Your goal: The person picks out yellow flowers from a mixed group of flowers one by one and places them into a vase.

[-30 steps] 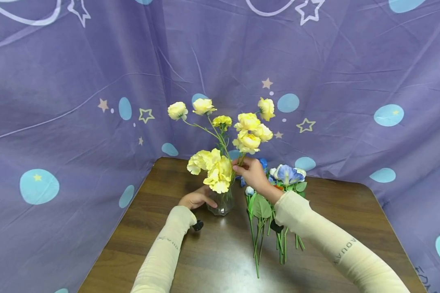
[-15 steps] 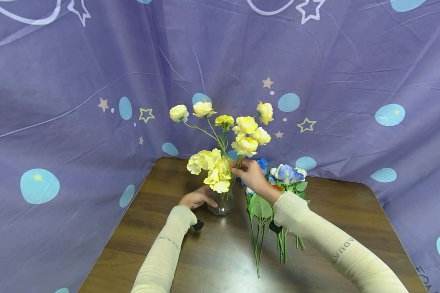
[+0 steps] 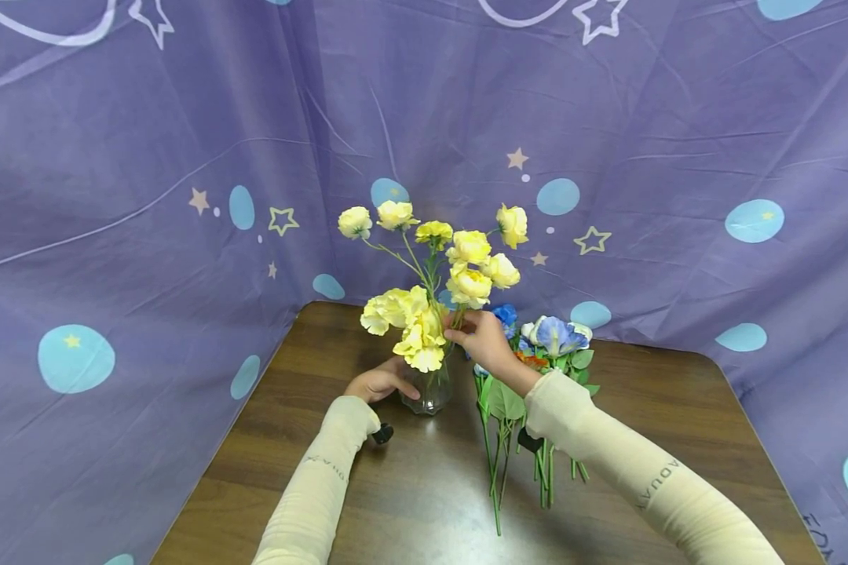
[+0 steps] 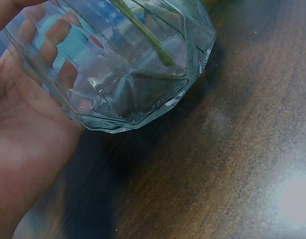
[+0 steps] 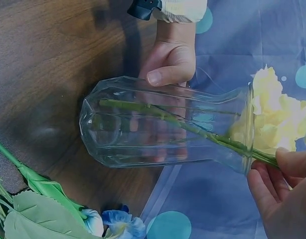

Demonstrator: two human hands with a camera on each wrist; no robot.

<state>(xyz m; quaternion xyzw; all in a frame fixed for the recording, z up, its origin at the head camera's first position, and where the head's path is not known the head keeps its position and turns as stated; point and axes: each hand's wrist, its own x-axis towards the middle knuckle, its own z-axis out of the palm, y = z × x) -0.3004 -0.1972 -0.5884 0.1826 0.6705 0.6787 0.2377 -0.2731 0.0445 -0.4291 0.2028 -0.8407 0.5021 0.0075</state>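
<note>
My left hand (image 3: 378, 383) holds a clear glass vase (image 3: 429, 396) low on its left side. Through the glass in the right wrist view, its fingers show behind the vase, and the thumb lies along the near side. Yellow artificial flowers (image 3: 470, 286) rise above the vase, and large ruffled yellow blooms (image 3: 424, 337) hang over its mouth. At the rim, my right hand (image 3: 486, 341) pinches green stems (image 5: 203, 133) between thumb and fingers. Those stems run down inside the vase; a cut stem end (image 4: 165, 57) appears close to the base in the left wrist view.
Blue and white artificial flowers (image 3: 554, 336) with green leaves (image 3: 505, 400) and long stems lie to the right, partly under my right forearm. An orange bloom (image 3: 531, 359) is among them. A purple patterned curtain (image 3: 424, 94) stands behind the brown wooden table (image 3: 424, 486).
The yellow flower heads on the right have sunk and shifted slightly left, with my right hand moving a little the same way. Those at upper left have dipped rightward. My left hand stays put.
</note>
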